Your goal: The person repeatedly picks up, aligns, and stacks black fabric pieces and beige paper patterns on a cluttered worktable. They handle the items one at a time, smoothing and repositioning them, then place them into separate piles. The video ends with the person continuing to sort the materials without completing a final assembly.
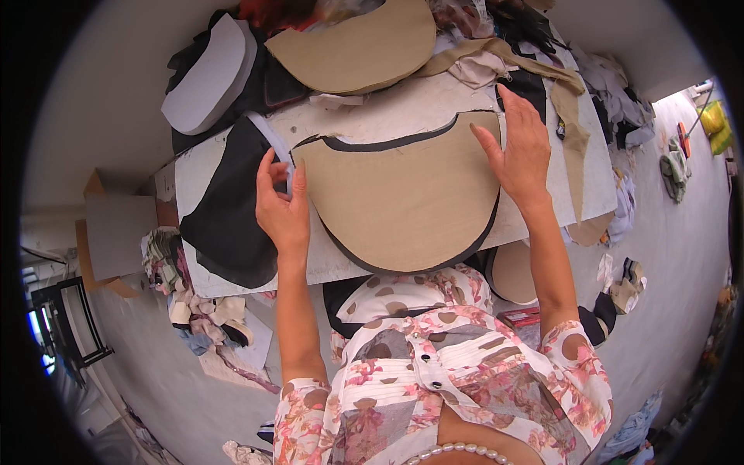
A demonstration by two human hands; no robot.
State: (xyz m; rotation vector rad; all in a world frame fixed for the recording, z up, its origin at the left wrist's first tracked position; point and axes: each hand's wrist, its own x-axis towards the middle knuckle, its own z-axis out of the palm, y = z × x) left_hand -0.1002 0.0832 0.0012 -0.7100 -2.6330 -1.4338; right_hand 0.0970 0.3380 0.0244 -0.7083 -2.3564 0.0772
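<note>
A curved panel of tan fabric [407,203] with dark edging lies flat before me, its round side towards my body. At its left end is my left hand [283,200], fingers curled and apart, beside a pale curved strip [270,136]; whether the fingers grip that strip is hard to tell. Black fabric [232,215] lies under and left of this hand. My right hand [520,148] is spread at the panel's upper right end, thumb over the tan surface, with nothing held in it.
The white table [343,278] also bears a stack of tan panels [360,52], white curved pieces [206,75] and a long tan fabric strip [572,151]. Fabric scraps [215,317] lie below on the left. A cardboard box [119,232] stands at the left.
</note>
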